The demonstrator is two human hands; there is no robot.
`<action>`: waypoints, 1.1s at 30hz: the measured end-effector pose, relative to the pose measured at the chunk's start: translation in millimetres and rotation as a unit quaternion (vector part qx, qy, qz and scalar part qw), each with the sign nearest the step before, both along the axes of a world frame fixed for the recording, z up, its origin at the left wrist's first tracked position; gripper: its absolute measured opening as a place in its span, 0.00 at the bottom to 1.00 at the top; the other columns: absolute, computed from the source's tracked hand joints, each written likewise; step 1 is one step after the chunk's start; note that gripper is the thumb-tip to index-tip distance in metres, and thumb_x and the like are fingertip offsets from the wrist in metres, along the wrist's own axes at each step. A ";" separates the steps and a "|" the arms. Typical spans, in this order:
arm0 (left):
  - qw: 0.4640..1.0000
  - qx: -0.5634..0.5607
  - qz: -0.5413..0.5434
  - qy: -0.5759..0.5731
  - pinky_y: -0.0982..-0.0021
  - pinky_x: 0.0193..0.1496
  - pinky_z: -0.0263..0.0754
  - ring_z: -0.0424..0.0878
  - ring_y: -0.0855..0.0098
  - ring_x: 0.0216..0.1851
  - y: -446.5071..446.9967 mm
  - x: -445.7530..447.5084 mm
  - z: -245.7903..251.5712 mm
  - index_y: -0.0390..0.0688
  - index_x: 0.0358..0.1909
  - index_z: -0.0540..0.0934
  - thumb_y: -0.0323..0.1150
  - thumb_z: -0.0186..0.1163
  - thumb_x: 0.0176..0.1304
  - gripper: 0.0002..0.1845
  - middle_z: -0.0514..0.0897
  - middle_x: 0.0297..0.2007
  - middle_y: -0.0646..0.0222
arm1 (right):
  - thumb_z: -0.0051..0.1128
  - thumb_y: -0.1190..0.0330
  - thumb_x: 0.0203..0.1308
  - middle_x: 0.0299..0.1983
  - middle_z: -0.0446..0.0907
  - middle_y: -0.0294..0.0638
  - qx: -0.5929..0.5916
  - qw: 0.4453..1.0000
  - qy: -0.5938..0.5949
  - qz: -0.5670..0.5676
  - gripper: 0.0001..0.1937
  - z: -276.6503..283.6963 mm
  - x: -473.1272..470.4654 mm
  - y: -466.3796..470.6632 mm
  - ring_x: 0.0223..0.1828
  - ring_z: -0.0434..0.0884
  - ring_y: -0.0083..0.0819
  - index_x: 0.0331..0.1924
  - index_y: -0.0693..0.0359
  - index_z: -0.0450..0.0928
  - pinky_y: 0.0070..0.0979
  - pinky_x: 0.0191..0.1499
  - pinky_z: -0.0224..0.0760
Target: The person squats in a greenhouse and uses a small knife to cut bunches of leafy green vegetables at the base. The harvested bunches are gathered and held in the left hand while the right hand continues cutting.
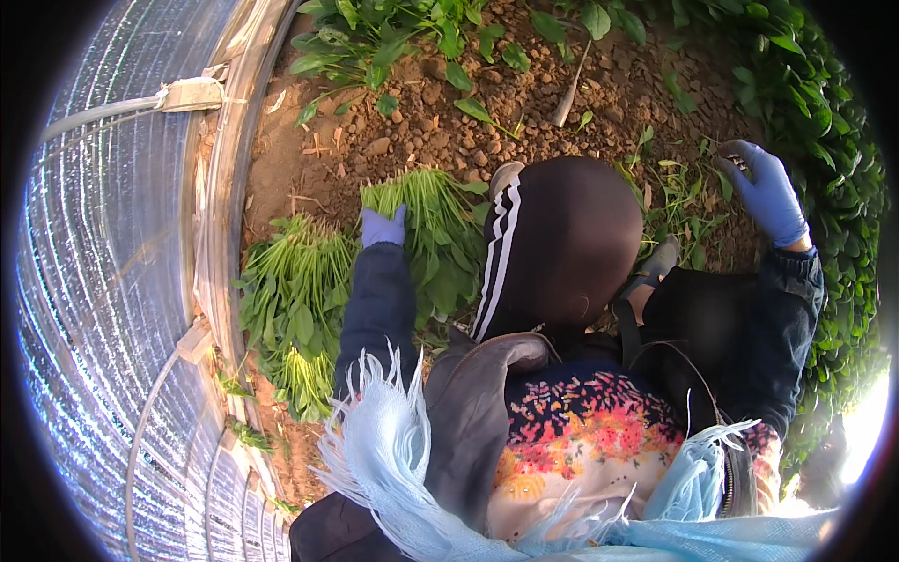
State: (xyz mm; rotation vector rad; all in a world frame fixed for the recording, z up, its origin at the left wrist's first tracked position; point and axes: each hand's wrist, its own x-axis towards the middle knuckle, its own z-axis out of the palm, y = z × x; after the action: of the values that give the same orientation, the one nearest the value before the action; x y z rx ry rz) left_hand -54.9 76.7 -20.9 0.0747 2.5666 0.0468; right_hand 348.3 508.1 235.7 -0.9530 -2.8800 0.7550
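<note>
My left hand [383, 226], in a blue-violet glove, rests against the left edge of a bunch of leafy greens [428, 211] whose cut stems point away from me; whether its fingers grip the stems is hard to tell. A larger pile of the same greens [302, 295] lies just left of that hand. My right hand [762, 184], gloved alike, is at the right over soil, its fingers curled and apart beside the standing leaves. Part of its fingertips is in shadow, and I cannot tell whether they hold anything small. Loose leaves and stems [685, 204] lie left of it.
Plastic sheeting [105, 281] and a wooden rail [221, 161] run along the left. Dense leafy plants [836, 232] stand at the right, others [393, 35] ahead. A slender tool or stick [572, 88] lies on crumbly soil [421, 133]. My bent knee [569, 239] is between the hands.
</note>
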 end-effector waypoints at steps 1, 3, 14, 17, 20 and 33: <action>1.000 0.008 -0.014 0.018 0.54 0.66 0.74 0.81 0.46 0.61 -0.9 -0.1 4.0 0.31 0.75 0.58 0.57 0.68 0.65 0.51 0.77 0.64 0.39 | 0.63 0.66 0.67 0.42 0.86 0.53 -0.004 1.000 -0.020 -0.016 0.13 -1.0 -0.1 -0.3 0.45 0.85 0.50 0.48 0.66 0.82 0.37 0.49 0.77; 0.997 0.019 -0.059 0.052 0.54 0.63 0.76 0.80 0.46 0.59 -2.6 -5.4 6.6 0.32 0.72 0.61 0.54 0.69 0.64 0.47 0.77 0.61 0.41 | 0.64 0.66 0.66 0.42 0.86 0.53 -0.015 0.999 -0.032 -0.021 0.12 -3.2 -3.5 -2.0 0.46 0.85 0.53 0.48 0.66 0.83 0.38 0.49 0.77; 0.964 0.094 -0.128 0.213 0.31 0.77 0.28 0.33 0.46 0.83 -11.7 23.6 -55.4 0.46 0.83 0.47 0.57 0.61 0.64 0.53 0.43 0.81 0.45 | 0.64 0.63 0.64 0.38 0.85 0.52 -0.005 0.996 -0.085 -0.001 0.13 -17.5 -17.6 -19.5 0.40 0.84 0.54 0.47 0.62 0.83 0.44 0.43 0.77; 0.970 0.089 -0.114 0.197 0.31 0.77 0.27 0.36 0.48 0.84 -13.9 22.4 -75.4 0.45 0.83 0.47 0.57 0.58 0.66 0.51 0.43 0.82 0.47 | 0.64 0.58 0.64 0.41 0.86 0.52 -0.055 0.991 -0.116 -0.037 0.16 -47.1 -27.8 -26.7 0.43 0.85 0.54 0.46 0.62 0.84 0.43 0.47 0.79; 0.969 0.089 -0.117 0.201 0.32 0.78 0.27 0.38 0.50 0.84 -16.5 18.2 -80.9 0.43 0.83 0.47 0.59 0.54 0.69 0.50 0.44 0.82 0.48 | 0.61 0.55 0.65 0.41 0.87 0.52 -0.110 0.985 -0.125 -0.046 0.18 -101.3 -51.7 -42.1 0.44 0.86 0.53 0.46 0.63 0.85 0.43 0.49 0.79; 0.798 0.383 -0.446 0.133 0.54 0.67 0.73 0.80 0.52 0.62 200.3 -42.5 70.0 0.35 0.61 0.77 0.41 0.68 0.66 0.27 0.82 0.60 0.50 | 0.68 0.46 0.60 0.48 0.85 0.59 -0.253 0.902 -0.082 -0.340 0.33 -289.2 -194.5 -35.2 0.52 0.85 0.56 0.54 0.70 0.76 0.45 0.56 0.78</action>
State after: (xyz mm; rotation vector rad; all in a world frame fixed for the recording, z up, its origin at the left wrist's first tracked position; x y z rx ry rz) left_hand -97.4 277.0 49.1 1.6620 2.3222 0.7442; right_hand 153.8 473.0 -53.5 -1.9985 -2.1835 1.3850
